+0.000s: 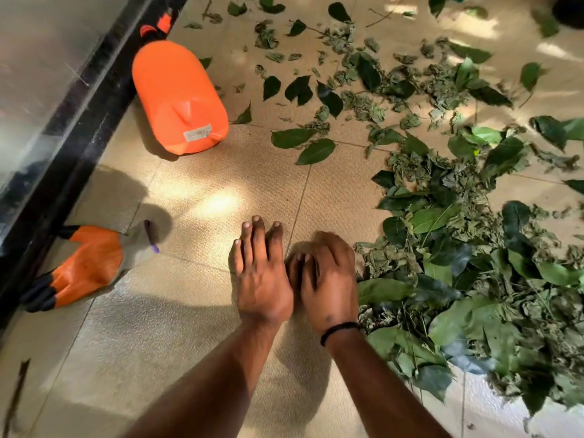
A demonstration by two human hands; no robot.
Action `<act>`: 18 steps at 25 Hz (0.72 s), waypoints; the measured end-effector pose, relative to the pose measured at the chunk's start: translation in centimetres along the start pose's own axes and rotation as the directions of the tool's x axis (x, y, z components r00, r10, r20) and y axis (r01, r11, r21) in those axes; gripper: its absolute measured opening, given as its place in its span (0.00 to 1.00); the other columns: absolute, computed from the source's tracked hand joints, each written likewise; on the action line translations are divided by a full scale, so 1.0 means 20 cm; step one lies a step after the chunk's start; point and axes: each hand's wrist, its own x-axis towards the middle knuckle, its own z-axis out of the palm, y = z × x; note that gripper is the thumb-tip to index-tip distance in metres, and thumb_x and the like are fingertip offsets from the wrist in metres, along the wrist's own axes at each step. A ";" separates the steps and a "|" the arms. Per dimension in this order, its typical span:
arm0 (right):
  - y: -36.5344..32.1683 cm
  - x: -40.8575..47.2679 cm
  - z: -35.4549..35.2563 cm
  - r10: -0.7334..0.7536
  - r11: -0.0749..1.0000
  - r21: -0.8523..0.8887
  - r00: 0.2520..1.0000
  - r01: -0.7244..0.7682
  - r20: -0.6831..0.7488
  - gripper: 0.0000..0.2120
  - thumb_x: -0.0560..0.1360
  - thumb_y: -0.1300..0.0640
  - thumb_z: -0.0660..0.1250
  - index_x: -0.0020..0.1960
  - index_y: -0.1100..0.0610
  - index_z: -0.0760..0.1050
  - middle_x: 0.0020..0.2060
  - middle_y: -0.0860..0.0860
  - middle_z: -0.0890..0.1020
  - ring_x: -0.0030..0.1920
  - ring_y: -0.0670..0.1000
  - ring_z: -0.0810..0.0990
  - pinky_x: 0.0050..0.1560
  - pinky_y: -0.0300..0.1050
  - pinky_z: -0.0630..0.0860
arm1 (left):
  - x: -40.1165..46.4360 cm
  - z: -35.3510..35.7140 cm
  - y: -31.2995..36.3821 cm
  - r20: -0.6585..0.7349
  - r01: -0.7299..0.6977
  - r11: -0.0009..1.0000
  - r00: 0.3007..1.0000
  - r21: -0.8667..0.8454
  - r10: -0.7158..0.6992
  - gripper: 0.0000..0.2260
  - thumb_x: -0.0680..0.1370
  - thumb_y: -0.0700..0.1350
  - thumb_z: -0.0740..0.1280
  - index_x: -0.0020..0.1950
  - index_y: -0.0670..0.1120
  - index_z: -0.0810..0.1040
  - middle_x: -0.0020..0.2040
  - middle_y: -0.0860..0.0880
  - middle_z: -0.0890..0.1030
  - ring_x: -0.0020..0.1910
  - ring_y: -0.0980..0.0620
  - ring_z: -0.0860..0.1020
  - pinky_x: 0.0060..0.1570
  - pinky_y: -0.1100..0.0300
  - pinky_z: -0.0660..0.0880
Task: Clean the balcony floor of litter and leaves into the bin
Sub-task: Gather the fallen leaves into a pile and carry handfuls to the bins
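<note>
A thick heap of green leaves (467,273) covers the tan tiled floor (196,197) on the right, and thinner scattered leaves (316,90) spread toward the top. My left hand (260,279) lies flat on bare tile at the centre, fingers straight and pointing away from me. Beside it, touching it, my right hand (325,279) has its fingers curled inward; I see nothing in its grip. The right hand sits at the left edge of the heap. A black band circles the right wrist. No bin is in view.
An orange plastic sprayer bottle (180,96) lies on its side at the upper left. An orange and black work glove (82,267) lies on the floor at the left, by a small purple-tipped item (151,237). A black sill and glass panel (63,128) run along the left.
</note>
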 end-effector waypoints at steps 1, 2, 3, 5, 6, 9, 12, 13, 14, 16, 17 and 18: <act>-0.04 -0.03 0.03 0.040 0.999 0.025 0.999 -0.039 -0.022 0.10 0.79 0.61 0.62 0.57 0.62 0.78 0.63 0.57 0.76 0.69 0.58 0.71 0.69 0.54 0.70 | 0.00 0.01 0.00 -0.017 0.009 0.999 1.000 0.035 -0.009 0.23 0.83 0.53 0.57 0.79 0.51 0.63 0.81 0.44 0.60 0.81 0.43 0.56 0.76 0.46 0.59; -0.07 -0.06 0.05 0.068 0.997 0.050 0.997 -0.066 -0.038 0.11 0.80 0.60 0.61 0.59 0.61 0.77 0.66 0.57 0.75 0.72 0.57 0.68 0.72 0.54 0.68 | 0.01 0.03 -0.01 -0.036 0.017 0.998 0.999 0.057 -0.015 0.23 0.83 0.51 0.60 0.78 0.51 0.64 0.80 0.44 0.61 0.80 0.43 0.57 0.75 0.46 0.61; -0.09 -0.09 0.07 0.078 0.995 0.060 0.996 -0.076 -0.045 0.12 0.81 0.59 0.60 0.60 0.60 0.77 0.67 0.56 0.75 0.74 0.57 0.66 0.73 0.54 0.66 | 0.02 0.04 -0.01 -0.041 0.020 0.998 0.999 0.064 -0.017 0.23 0.83 0.51 0.62 0.78 0.51 0.64 0.80 0.44 0.62 0.80 0.43 0.58 0.75 0.46 0.61; -0.10 -0.13 0.09 0.045 0.998 0.042 0.998 -0.043 -0.043 0.14 0.82 0.56 0.56 0.61 0.60 0.77 0.68 0.56 0.74 0.75 0.56 0.64 0.73 0.56 0.65 | 0.01 0.05 -0.03 -0.020 0.001 0.998 1.000 0.059 0.000 0.25 0.82 0.53 0.62 0.78 0.50 0.63 0.80 0.43 0.61 0.80 0.43 0.57 0.76 0.47 0.59; -0.10 -0.13 0.10 0.030 0.999 0.029 0.999 -0.029 -0.046 0.15 0.82 0.55 0.55 0.61 0.59 0.77 0.68 0.56 0.75 0.76 0.56 0.64 0.73 0.57 0.65 | 0.01 0.05 -0.03 -0.025 -0.011 0.998 1.000 0.063 0.012 0.26 0.82 0.54 0.60 0.79 0.50 0.63 0.81 0.43 0.60 0.81 0.43 0.57 0.77 0.46 0.58; -0.08 -0.12 0.11 0.021 1.000 0.001 0.998 -0.021 -0.055 0.18 0.83 0.53 0.53 0.62 0.59 0.78 0.69 0.54 0.75 0.76 0.55 0.65 0.73 0.57 0.66 | 0.00 0.05 -0.04 -0.008 -0.016 0.998 1.000 0.068 0.017 0.27 0.80 0.56 0.53 0.78 0.49 0.65 0.80 0.42 0.60 0.80 0.43 0.57 0.76 0.44 0.60; -0.07 -0.10 0.11 -0.003 1.000 0.022 0.997 0.004 -0.076 0.18 0.82 0.53 0.55 0.62 0.57 0.79 0.67 0.52 0.76 0.74 0.53 0.67 0.70 0.56 0.69 | 0.00 0.05 -0.04 -0.011 -0.030 0.999 0.999 0.044 0.030 0.26 0.79 0.54 0.58 0.77 0.48 0.68 0.80 0.42 0.61 0.80 0.42 0.59 0.75 0.43 0.61; -0.06 -0.08 0.10 -0.021 0.999 0.022 0.997 0.023 -0.075 0.17 0.82 0.53 0.56 0.62 0.56 0.79 0.67 0.51 0.76 0.73 0.53 0.67 0.70 0.55 0.69 | 0.01 0.04 -0.04 -0.009 -0.032 0.999 0.999 0.032 0.033 0.26 0.79 0.53 0.59 0.77 0.48 0.68 0.80 0.43 0.61 0.80 0.42 0.59 0.74 0.43 0.62; -0.05 -0.06 0.10 -0.040 0.999 0.022 0.997 0.042 -0.069 0.17 0.82 0.53 0.56 0.62 0.56 0.79 0.67 0.51 0.77 0.73 0.52 0.68 0.70 0.54 0.70 | 0.01 0.03 -0.04 -0.009 -0.036 0.999 0.999 0.016 0.036 0.26 0.79 0.53 0.59 0.77 0.48 0.67 0.80 0.43 0.60 0.80 0.42 0.58 0.74 0.43 0.62; -0.04 -0.01 0.06 -0.090 0.996 0.017 0.995 0.091 -0.036 0.17 0.82 0.54 0.56 0.63 0.56 0.79 0.67 0.52 0.77 0.73 0.51 0.68 0.71 0.53 0.68 | 0.00 0.00 -0.03 0.011 -0.039 0.999 0.999 -0.019 0.040 0.26 0.80 0.55 0.55 0.78 0.48 0.66 0.81 0.43 0.60 0.81 0.43 0.55 0.75 0.42 0.61; -0.02 0.00 0.04 -0.122 0.992 0.013 0.992 0.122 -0.013 0.17 0.82 0.54 0.56 0.63 0.57 0.79 0.67 0.52 0.77 0.74 0.51 0.67 0.72 0.52 0.67 | 0.00 -0.02 -0.02 0.021 -0.038 0.999 0.999 -0.039 0.038 0.27 0.81 0.56 0.53 0.78 0.49 0.66 0.81 0.44 0.60 0.81 0.43 0.54 0.75 0.42 0.60; 0.02 0.02 0.01 -0.145 0.989 0.003 0.989 0.145 0.008 0.17 0.82 0.54 0.56 0.64 0.58 0.79 0.68 0.53 0.76 0.74 0.52 0.67 0.73 0.52 0.66 | 0.00 -0.03 -0.01 0.023 -0.036 0.998 0.999 -0.058 0.038 0.28 0.80 0.59 0.52 0.78 0.48 0.66 0.80 0.43 0.60 0.81 0.43 0.54 0.76 0.42 0.59</act>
